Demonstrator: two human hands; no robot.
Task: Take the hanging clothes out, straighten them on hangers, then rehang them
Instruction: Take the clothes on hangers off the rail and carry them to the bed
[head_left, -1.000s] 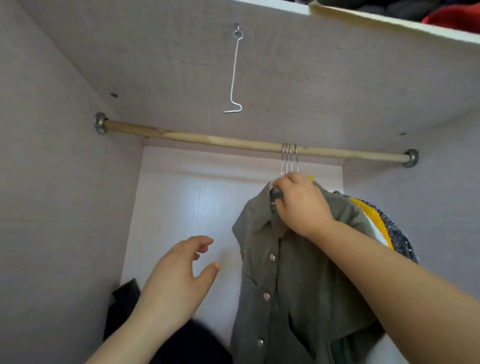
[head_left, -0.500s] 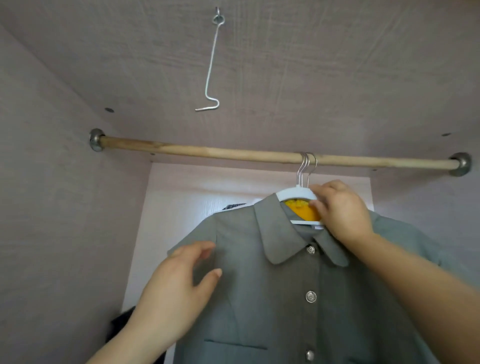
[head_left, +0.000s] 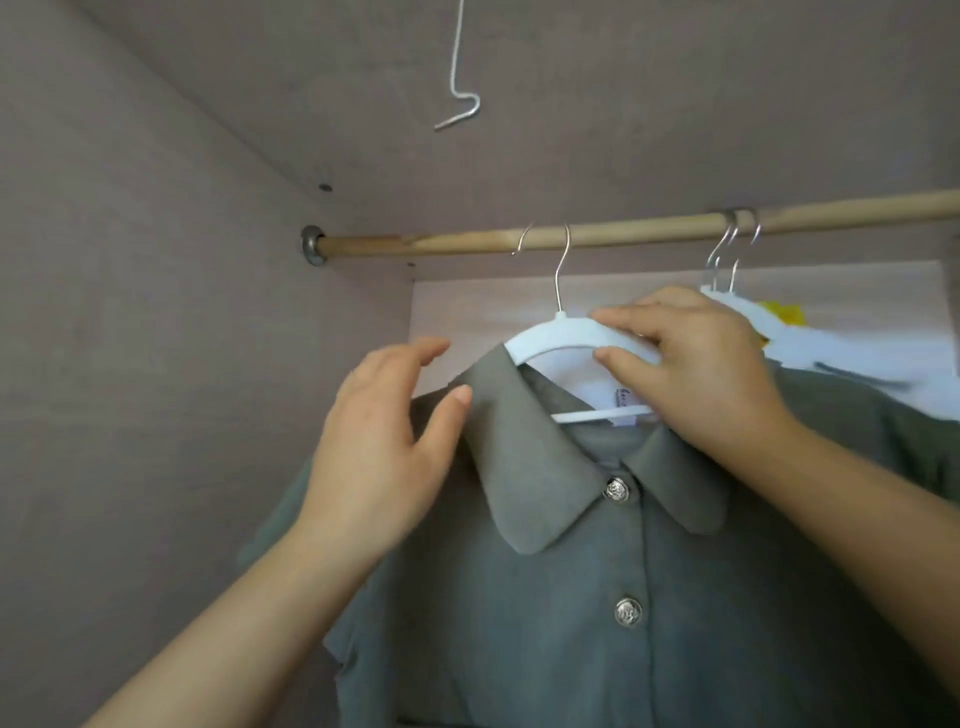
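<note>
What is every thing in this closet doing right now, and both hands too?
green shirt: buttoned, collar folded down, on the white hanger.
white hanger: pinched by the right hand; its hook is at the wooden rod, on or off unclear.
right hand: pinches the white hanger.
left hand: open, thumb at the collar.
other hangers: hooked on the wooden rod.

Right hand (head_left: 696, 374) gripping white hanger (head_left: 550, 340), green shirt (head_left: 571, 597), wooden rod (head_left: 623, 236)
</note>
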